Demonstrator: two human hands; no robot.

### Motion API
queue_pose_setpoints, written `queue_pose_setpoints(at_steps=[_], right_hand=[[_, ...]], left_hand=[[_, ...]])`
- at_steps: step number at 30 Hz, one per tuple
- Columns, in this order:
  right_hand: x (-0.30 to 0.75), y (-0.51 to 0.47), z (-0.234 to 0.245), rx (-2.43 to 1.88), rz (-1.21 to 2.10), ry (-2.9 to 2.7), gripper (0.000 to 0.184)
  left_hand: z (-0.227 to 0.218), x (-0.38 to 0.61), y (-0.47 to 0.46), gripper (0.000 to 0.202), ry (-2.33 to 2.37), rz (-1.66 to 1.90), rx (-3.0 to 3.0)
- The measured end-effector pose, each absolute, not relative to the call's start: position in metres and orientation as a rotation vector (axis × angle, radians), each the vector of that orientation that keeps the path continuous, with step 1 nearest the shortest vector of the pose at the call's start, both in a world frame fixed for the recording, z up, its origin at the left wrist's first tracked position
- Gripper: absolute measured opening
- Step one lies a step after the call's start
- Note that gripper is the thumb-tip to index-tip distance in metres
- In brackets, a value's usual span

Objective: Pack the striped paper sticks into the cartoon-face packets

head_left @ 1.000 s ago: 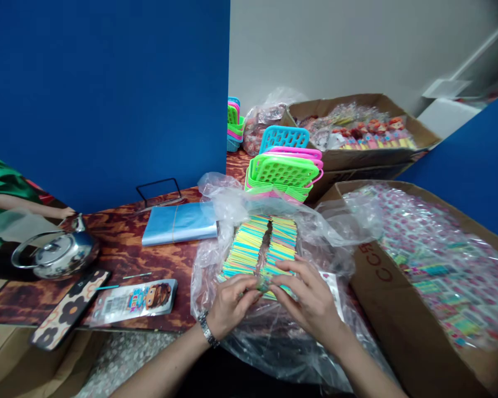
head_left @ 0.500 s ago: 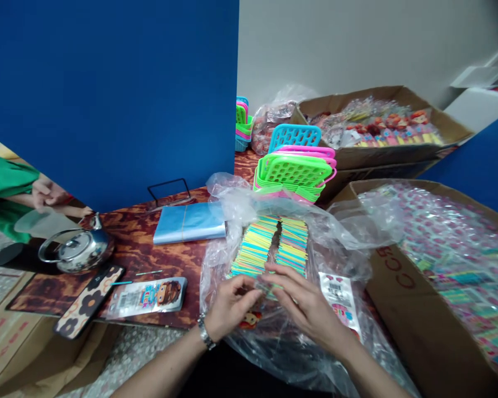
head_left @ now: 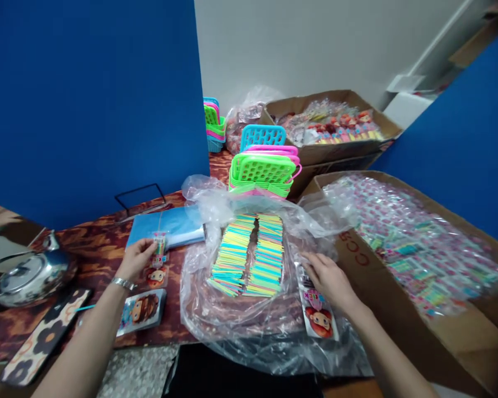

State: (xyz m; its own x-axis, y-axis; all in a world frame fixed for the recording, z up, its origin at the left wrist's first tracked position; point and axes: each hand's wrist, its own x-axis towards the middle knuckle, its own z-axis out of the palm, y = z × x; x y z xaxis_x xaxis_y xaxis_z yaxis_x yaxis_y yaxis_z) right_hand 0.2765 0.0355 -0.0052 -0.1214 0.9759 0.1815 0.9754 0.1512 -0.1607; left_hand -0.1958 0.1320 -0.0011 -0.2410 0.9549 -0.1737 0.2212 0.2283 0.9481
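My left hand (head_left: 138,257) is out to the left over the wooden table (head_left: 103,243), fingers pinched on a small clear packet (head_left: 159,255) with coloured sticks and a cartoon face card. My right hand (head_left: 327,279) rests on a second cartoon packet (head_left: 318,316) lying on the clear plastic bag (head_left: 216,309), its fingers curled on the packet's top edge. Between the hands, two rows of thin pastel sticks (head_left: 249,254) lie inside that open bag. A third cartoon packet (head_left: 143,310) lies on the table under my left wrist.
A blue plastic sheet stack (head_left: 178,224) lies behind my left hand. Stacked neon baskets (head_left: 265,168) stand behind the bag. Cardboard boxes of wrapped packets sit at right (head_left: 410,243) and far back (head_left: 327,124). A metal kettle (head_left: 29,273) and flowered phone (head_left: 37,342) lie left.
My hands have parted from the front of the stick rows. The left carried a filled packet out to the left; the right moved right onto another packet.
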Motion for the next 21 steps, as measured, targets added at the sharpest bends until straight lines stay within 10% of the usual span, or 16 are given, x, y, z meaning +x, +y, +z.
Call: queue_pose_setpoints(at_steps=[21], right_hand=[[0.296, 0.041, -0.012, -2.017, 0.131, -2.308, 0.027]], left_hand=[[-0.02, -0.199, 0.139, 0.043, 1.803, 1.085, 1.202]])
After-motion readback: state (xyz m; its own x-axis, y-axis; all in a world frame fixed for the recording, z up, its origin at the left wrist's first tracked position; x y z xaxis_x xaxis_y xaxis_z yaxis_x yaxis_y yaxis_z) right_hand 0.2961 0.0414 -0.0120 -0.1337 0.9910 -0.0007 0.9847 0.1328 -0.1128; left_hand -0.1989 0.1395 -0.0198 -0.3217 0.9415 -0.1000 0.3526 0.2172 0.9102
